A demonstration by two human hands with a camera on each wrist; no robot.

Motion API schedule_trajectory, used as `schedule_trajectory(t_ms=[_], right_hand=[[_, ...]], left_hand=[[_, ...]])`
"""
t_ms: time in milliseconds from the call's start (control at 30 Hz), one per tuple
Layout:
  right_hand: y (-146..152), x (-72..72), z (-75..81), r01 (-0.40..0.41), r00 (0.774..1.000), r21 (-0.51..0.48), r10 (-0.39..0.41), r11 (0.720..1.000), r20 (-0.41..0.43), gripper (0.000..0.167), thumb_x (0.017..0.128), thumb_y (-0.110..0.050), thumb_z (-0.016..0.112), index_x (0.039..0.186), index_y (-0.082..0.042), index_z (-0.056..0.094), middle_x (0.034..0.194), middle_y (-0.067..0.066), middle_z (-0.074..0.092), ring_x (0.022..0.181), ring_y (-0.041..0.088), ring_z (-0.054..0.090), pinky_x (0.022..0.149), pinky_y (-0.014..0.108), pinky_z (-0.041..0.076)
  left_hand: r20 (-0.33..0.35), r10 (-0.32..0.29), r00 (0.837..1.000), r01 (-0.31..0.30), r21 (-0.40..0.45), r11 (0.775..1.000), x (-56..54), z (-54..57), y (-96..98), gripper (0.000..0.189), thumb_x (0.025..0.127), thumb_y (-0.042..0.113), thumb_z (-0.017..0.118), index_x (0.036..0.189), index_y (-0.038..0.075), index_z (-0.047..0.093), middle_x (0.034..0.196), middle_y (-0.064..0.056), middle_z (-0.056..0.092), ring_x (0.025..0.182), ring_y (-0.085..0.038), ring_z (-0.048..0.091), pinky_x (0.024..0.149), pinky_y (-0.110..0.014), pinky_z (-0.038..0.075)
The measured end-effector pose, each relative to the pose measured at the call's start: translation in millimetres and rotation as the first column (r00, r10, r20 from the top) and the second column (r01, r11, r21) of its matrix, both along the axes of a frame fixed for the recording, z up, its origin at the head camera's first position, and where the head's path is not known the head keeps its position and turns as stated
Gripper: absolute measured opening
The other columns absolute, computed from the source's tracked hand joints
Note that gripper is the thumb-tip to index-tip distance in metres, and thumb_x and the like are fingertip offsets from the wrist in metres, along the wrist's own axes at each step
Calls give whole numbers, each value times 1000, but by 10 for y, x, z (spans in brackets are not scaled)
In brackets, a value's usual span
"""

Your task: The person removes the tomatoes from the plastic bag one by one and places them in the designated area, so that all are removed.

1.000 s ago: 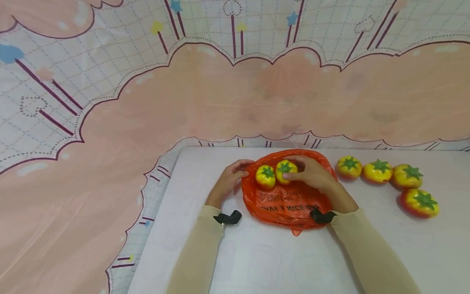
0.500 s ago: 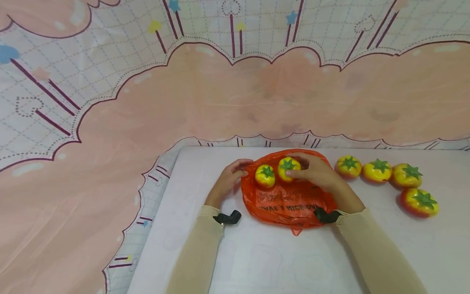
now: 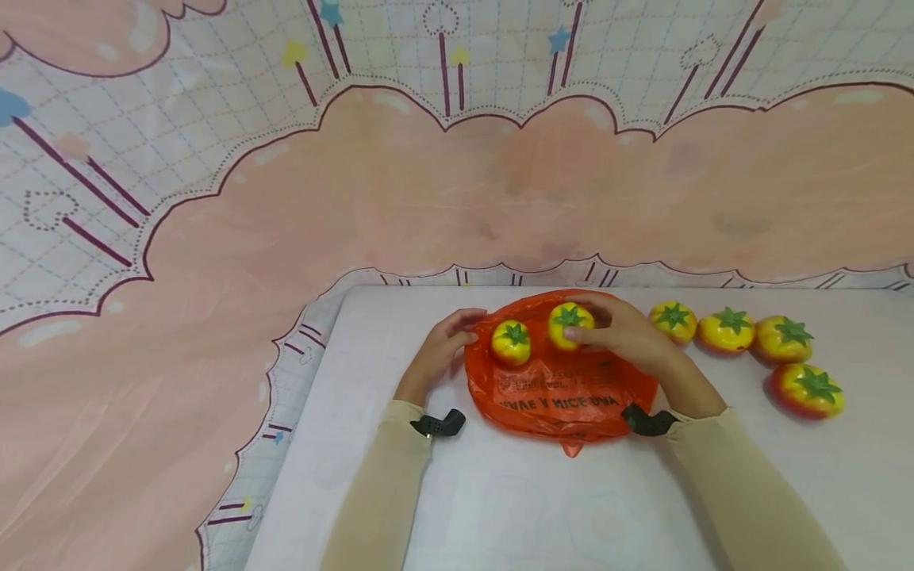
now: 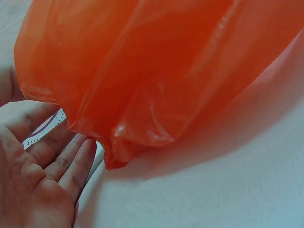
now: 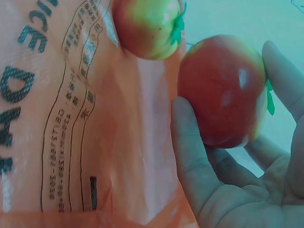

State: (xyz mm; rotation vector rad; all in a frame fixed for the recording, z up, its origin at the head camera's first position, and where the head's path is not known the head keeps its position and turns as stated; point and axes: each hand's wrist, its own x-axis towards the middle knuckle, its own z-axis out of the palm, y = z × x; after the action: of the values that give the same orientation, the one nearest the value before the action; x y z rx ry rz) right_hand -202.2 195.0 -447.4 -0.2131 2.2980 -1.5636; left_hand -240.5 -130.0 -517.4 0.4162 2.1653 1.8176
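In the head view, my right hand holds a yellow-and-red tomato with a green star-shaped top, above the orange plastic bag. The right wrist view shows this tomato's red underside between thumb and fingers. A second tomato sits on the bag's left part, apart from the held one. At the bag's left edge is my left hand. Its fingers look straight in the left wrist view and touch the bag's edge, which hides some fingertips.
Several more tomatoes stand at the right on the white table: a row near the back edge and one nearer the front. Behind the table hangs a patterned cloth.
My right hand has lifted its tomato and moved slightly right, widening the gap to the other tomato. My left hand stays at the bag's edge.
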Motion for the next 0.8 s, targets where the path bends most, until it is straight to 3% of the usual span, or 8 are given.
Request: schedule_trajectory(t_ms=[200, 333, 467, 633, 800], right_hand=[[67, 33, 3, 10, 1000, 48, -9, 999, -15, 78, 89, -44, 77, 155, -20, 43, 151, 13, 48, 120, 31, 62, 95, 41, 60], [89, 72, 28, 17, 1000, 72, -16, 997, -22, 78, 89, -46, 76, 155, -20, 42, 145, 14, 53, 113, 28, 66, 94, 40, 60], [115, 117, 58, 19, 1000, 81, -17, 997, -22, 77, 90, -46, 74, 156, -20, 42, 144, 14, 54, 119, 31, 62, 95, 40, 60], [176, 150, 89, 33, 999, 120, -30, 992, -27, 76, 89, -49, 74, 154, -21, 44, 145, 13, 54, 128, 35, 57, 100, 47, 57], [219, 185, 125, 35, 999, 151, -30, 988, -34, 75, 89, -50, 74, 153, -22, 45, 144, 13, 55, 129, 35, 55, 102, 49, 56]], left_hand=[[8, 1, 1000, -1, 8, 1000, 7, 1, 8, 43, 99, 13, 53, 142, 15, 58, 144, -1, 60, 134, -22, 55, 118, -44, 42], [12, 3, 1000, -3, 14, 1000, 3, -13, 4, 43, 99, 12, 53, 141, 16, 58, 144, -2, 60, 134, -23, 54, 119, -45, 42], [14, 6, 1000, -6, 8, 1000, 1, -28, -3, 42, 99, 12, 53, 141, 16, 59, 144, -1, 60, 134, -22, 54, 119, -45, 41], [6, 2, 1000, -2, 8, 1000, 7, -8, 1, 43, 98, 13, 53, 141, 15, 58, 145, -2, 60, 135, -23, 54, 119, -45, 40], [4, 6, 1000, -6, 4, 1000, 4, 7, 2, 43, 98, 13, 53, 141, 16, 59, 145, -2, 60, 135, -22, 54, 119, -46, 41]])
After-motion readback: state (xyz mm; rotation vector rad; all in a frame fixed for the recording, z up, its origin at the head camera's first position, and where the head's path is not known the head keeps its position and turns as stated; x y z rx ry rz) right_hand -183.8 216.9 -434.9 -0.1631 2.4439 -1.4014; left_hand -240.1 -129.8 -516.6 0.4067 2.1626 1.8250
